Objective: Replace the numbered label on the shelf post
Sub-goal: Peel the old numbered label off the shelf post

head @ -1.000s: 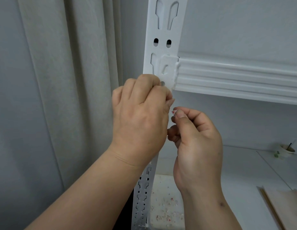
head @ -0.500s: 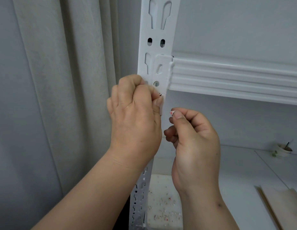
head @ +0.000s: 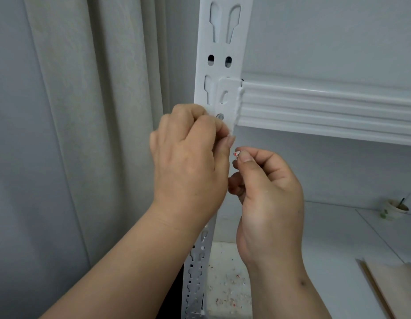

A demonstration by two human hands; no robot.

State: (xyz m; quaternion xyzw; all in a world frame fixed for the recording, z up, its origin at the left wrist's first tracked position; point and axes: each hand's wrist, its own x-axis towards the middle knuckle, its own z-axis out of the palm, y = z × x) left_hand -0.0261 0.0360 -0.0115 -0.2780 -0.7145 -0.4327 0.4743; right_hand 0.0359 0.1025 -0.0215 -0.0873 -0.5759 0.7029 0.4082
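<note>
Pale pleated curtain (head: 80,111) at left. My left hand (head: 190,162), fingers curled, has slid slightly right across the white slotted metal shelf post (head: 222,42); whether it pinches anything, I cannot tell. My right hand (head: 268,194) still pinches a small red-and-white label scrap (head: 236,154) just beside the post; print unreadable.

No text or number can be read anywhere; the small scrap (head: 236,154) pinched in the right hand (head: 268,199) shows red marks, perhaps print, too tiny to make out.
</note>
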